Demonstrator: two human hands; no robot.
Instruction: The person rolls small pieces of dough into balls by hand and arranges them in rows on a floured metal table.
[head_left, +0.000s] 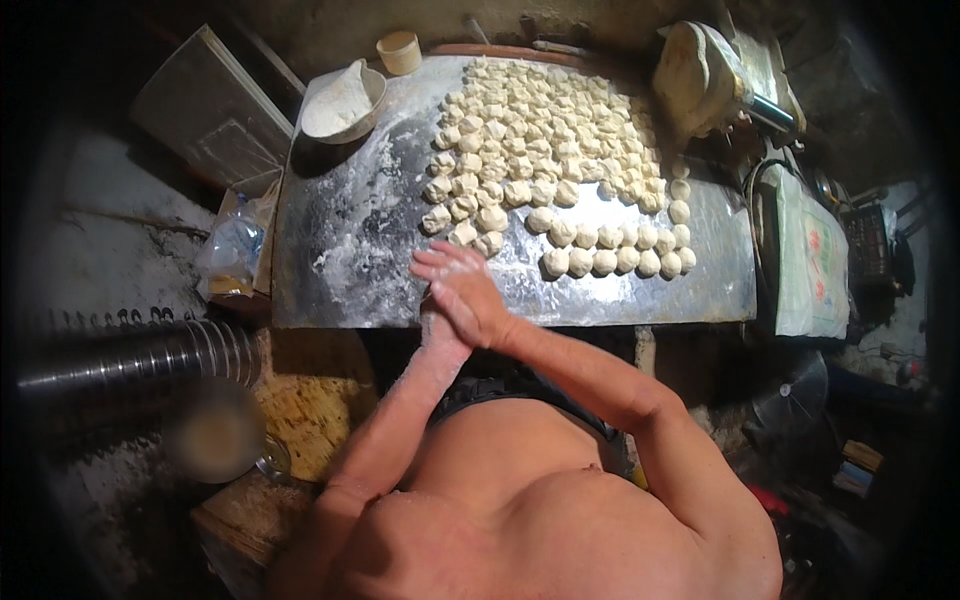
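Note:
Over the front edge of the table, my right hand lies across my left hand, palm against palm. Flour dusts the fingers and the left wrist. Whether a piece of dough sits between the palms is hidden. Just beyond the fingertips are rough dough lumps, the nearest of many cut pieces spread toward the back of the table. To the right of my hands, smooth round dough balls stand in two rows, with a column of balls running back along the right side.
The metal tabletop is streaked with flour. A bowl of flour and a small tub stand at the back left. A machine stands at the back right, above a white bag. A box with plastic wrapping adjoins the left edge.

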